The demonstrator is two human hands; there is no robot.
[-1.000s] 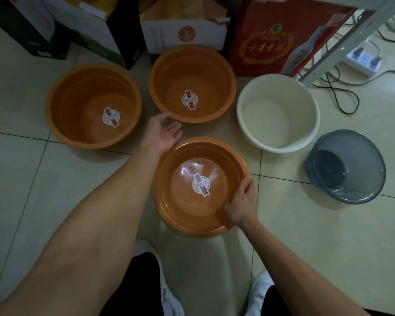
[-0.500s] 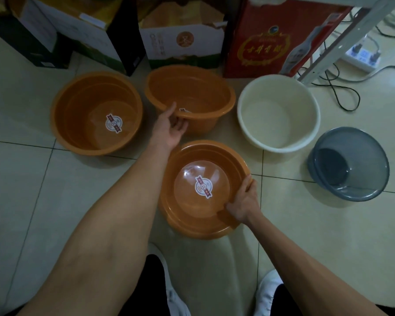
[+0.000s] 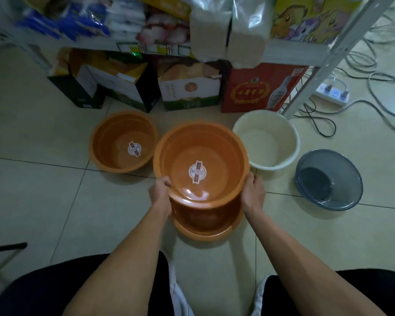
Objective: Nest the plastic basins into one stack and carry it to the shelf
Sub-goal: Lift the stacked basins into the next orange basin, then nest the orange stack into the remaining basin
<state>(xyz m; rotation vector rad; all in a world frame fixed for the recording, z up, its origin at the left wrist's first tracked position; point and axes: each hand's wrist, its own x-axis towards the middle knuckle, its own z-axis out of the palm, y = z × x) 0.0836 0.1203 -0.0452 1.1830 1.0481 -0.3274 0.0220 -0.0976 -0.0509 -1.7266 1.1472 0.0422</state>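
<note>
An orange basin [image 3: 201, 160] with a round sticker inside is held above a shallower orange basin [image 3: 205, 233] on the floor, its base inside that one's rim. My left hand [image 3: 161, 192] grips its near left rim and my right hand [image 3: 253, 192] grips its near right rim. A second deep orange basin [image 3: 123, 142] stands on the floor to the left. To the right sit a white basin [image 3: 269, 137] and, further right, a grey translucent basin [image 3: 328, 179]. The metal shelf [image 3: 281, 47] runs across the top.
Cardboard boxes [image 3: 187, 87] and a red carton [image 3: 260, 87] stand under the shelf behind the basins. A power strip [image 3: 333, 93] and loose cables [image 3: 374, 71] lie at the right by the shelf leg [image 3: 315, 71]. My legs and white shoes are at the bottom.
My left hand lifted the back-middle orange basin and brought it over the near shallow one. My right hand left the shallow basin's rim and took the lifted basin's right side. My view tilted up.
</note>
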